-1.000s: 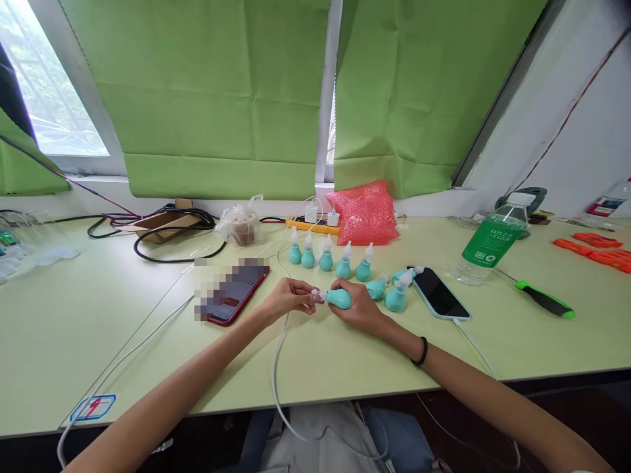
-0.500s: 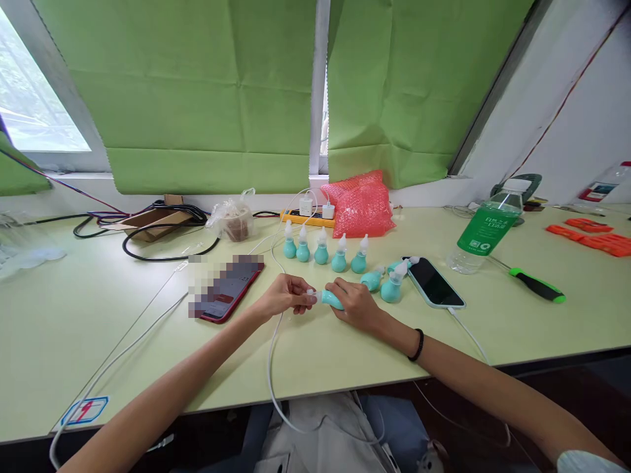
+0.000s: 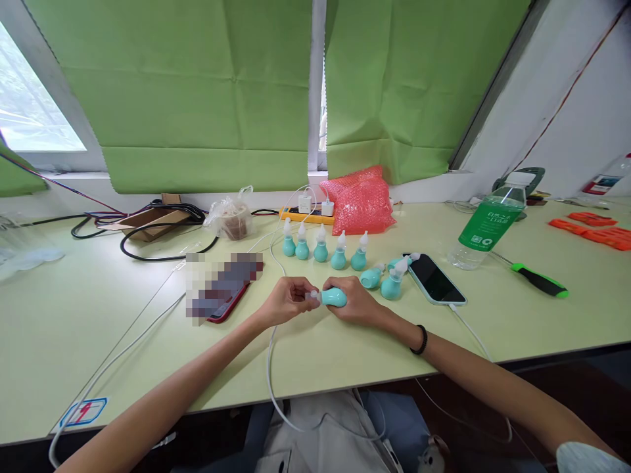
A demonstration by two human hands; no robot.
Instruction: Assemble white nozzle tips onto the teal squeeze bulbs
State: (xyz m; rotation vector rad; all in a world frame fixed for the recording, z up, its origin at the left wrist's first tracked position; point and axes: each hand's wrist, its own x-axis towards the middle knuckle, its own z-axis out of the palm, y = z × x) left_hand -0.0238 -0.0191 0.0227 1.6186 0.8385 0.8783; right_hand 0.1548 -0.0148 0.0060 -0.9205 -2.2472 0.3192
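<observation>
Above the table, a nasal aspirator (image 3: 334, 297) with a teal bulb and clear nozzle lies sideways between my hands. My left hand (image 3: 292, 301) is closed, its fingers pinching the clear nozzle end. Around the teal bulb, my right hand (image 3: 355, 301) is closed from the right. Behind my hands stands a row of several upright aspirators, among them one (image 3: 338, 259) in front of the red wrap. Just beyond my right hand, one aspirator (image 3: 392, 286) stands slightly tilted, and another (image 3: 371, 278) lies on its side. A third is partly hidden near the phone.
A red-cased phone (image 3: 229, 303) lies left, a light-cased phone (image 3: 438, 278) right. A white cable (image 3: 269, 361) crosses the table in front of me. Farther right are a tilted bottle (image 3: 489, 223) and a screwdriver (image 3: 539, 279). Red bubble wrap (image 3: 362, 203) sits behind the row.
My right hand's fingers have shifted on the bulb, so more of it shows. The left hand stays at the nozzle end. The view has shifted slightly.
</observation>
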